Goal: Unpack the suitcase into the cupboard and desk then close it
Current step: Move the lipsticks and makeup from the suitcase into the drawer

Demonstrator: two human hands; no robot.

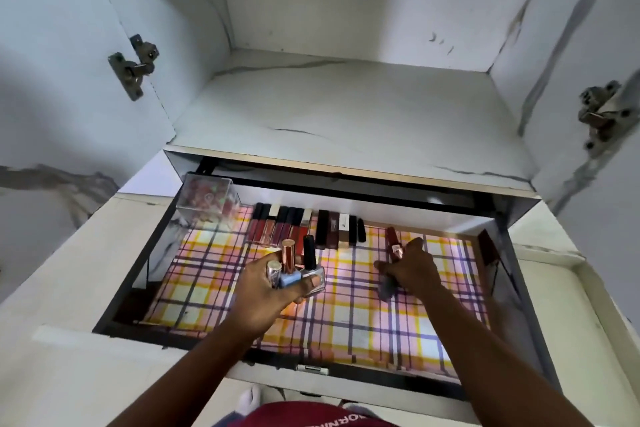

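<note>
The left hand (pixel 273 282), centre frame, is clamped round a cluster of nail polish bottles (pixel 294 270) above the open drawer (pixel 145 263). The right hand (pixel 412 267), right of centre, pinches a dark red tube (pixel 393 241) over the plaid liner (pixel 346 305). The bottles look like glass: light, smooth, breakable, best gripped at the body rather than the cap. A row of lip tubes (pixel 298 227) lines the drawer's back; a clear box (pixel 207 199) fills its upper-left corner. No suitcase in view.

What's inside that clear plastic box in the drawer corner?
The clear plastic box in the open drawer shows small red bits with a touch of green. They are too blurred to name.
</note>
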